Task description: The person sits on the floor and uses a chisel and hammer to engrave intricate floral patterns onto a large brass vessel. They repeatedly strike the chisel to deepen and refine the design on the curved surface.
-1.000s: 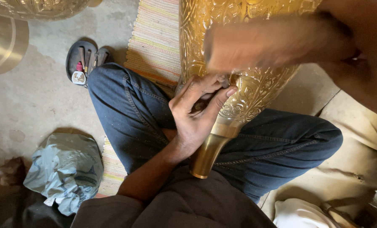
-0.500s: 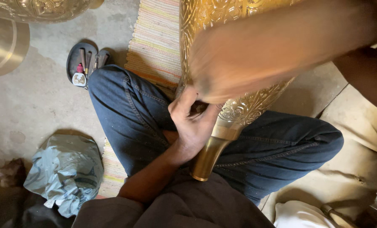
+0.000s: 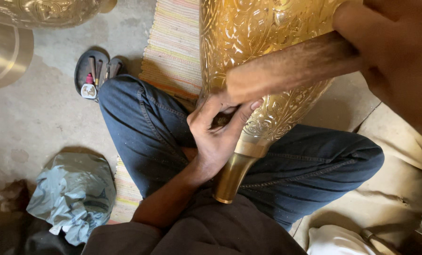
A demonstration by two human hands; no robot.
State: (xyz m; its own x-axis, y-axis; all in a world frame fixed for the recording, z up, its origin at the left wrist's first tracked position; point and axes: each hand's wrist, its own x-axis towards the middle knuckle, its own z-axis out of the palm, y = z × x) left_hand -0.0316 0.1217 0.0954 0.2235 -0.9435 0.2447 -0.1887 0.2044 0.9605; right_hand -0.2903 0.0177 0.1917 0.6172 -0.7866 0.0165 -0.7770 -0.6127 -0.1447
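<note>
The left hand (image 3: 218, 134) presses flat against the lower body of an embossed brass vase (image 3: 248, 71), thumb and fingers spread and curled around its side, with something small and dark tucked under the fingers that cannot be made out. The right hand (image 3: 263, 80) crosses the vase from two o'clock, blurred, so whether it is closed or holds anything cannot be told. The vase lies across the lap on blue jeans (image 3: 149, 127), its plain narrow neck (image 3: 232, 174) pointing toward six o'clock. At eight o'clock lies a crumpled grey-blue cloth (image 3: 71, 196). Toward eleven o'clock a small dark tray of tools (image 3: 95, 73) sits on the concrete floor (image 3: 41, 118), beside a striped woven mat (image 3: 175, 47).
</note>
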